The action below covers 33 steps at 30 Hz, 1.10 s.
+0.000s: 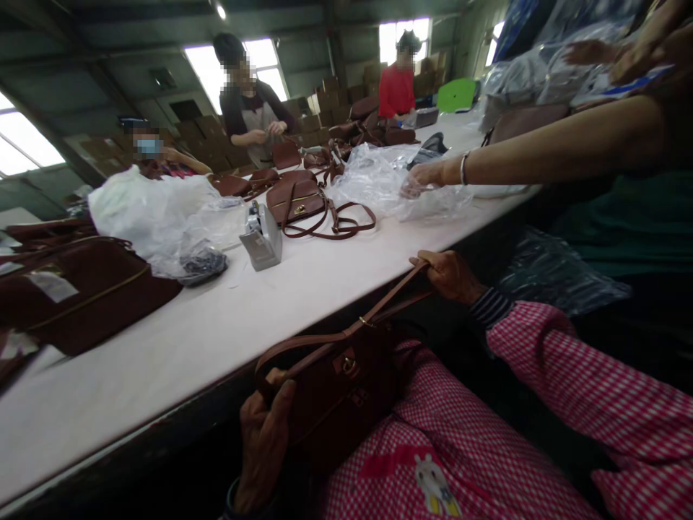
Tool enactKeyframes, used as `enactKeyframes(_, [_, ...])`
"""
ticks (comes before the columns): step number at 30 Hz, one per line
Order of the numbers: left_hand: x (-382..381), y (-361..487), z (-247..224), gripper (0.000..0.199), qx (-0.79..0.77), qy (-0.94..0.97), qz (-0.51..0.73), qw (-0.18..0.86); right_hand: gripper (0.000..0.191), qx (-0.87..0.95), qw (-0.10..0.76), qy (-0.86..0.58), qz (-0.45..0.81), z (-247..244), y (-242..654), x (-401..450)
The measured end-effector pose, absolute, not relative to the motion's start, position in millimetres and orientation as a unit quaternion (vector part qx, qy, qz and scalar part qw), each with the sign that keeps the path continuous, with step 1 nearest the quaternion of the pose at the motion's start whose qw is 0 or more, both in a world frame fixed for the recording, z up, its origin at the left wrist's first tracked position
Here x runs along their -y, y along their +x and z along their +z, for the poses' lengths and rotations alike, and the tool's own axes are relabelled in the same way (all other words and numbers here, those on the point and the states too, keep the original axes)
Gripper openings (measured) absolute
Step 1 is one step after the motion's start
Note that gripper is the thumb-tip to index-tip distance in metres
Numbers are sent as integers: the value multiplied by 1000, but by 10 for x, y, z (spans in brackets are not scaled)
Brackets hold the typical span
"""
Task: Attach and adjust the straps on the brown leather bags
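Note:
A dark brown handbag [341, 404] with a gold clasp rests on my lap, below the table's edge. My left hand [268, 426] grips the bag at its left end, thumb on top by the strap loop. Out to the right, my right hand [447, 274] is closed around the brown strap [393, 295] and holds it stretched away from the bag. The bag's underside is hidden in shadow.
On the white table [216, 354] stand a grey tape dispenser [261, 237], another brown handbag [295, 196], a large brown bag [81, 289] and clear plastic [373, 180]. A co-worker's arm [541, 144] reaches in from the right. Several people work across the table.

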<state>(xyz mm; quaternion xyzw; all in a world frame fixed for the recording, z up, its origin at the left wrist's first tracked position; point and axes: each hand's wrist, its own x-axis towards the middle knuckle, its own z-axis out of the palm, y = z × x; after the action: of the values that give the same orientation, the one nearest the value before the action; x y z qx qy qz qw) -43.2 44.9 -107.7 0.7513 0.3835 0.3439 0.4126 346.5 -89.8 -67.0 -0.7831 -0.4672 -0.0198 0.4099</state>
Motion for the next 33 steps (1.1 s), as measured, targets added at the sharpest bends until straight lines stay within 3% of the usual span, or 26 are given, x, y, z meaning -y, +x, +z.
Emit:
enactKeyframes(4, [-433, -419, -1055, 43, -406, 723, 361, 427, 18, 536, 378, -748, 103, -794, 3397, 1025])
enactKeyframes(7, [-415, -392, -1041, 45, -423, 700, 369, 441, 33, 537, 417, -716, 161, -951, 3152, 1136])
enactKeyframes(10, [-389, -357, -1026, 47, -421, 698, 365, 449, 40, 517, 468, -717, 13, -1013, 2765, 1201])
enactKeyframes(13, [-356, -322, -1010, 47, -409, 708, 365, 446, 21, 518, 481, -694, -140, -975, 2343, 1195])
enactKeyframes(15, [-326, -300, -995, 45, -399, 710, 371, 446, 12, 531, 475, -686, -148, -955, 2120, 1157])
enactKeyframes(23, [-239, -278, -912, 42, -368, 726, 387, 433, 16, 510, 479, -711, -69, -1040, 1922, 939])
enactKeyframes(25, [-239, -274, -911, 40, -364, 727, 397, 427, 11, 521, 466, -711, -81, -1039, 1914, 894])
enactKeyframes(29, [-225, -230, -922, 29, -370, 699, 444, 421, 17, 539, 434, -706, -152, -1066, 1881, 847])
enactKeyframes(33, [-182, -206, -953, 39, -395, 678, 495, 374, 17, 540, 429, -700, -186, -1092, 1923, 868])
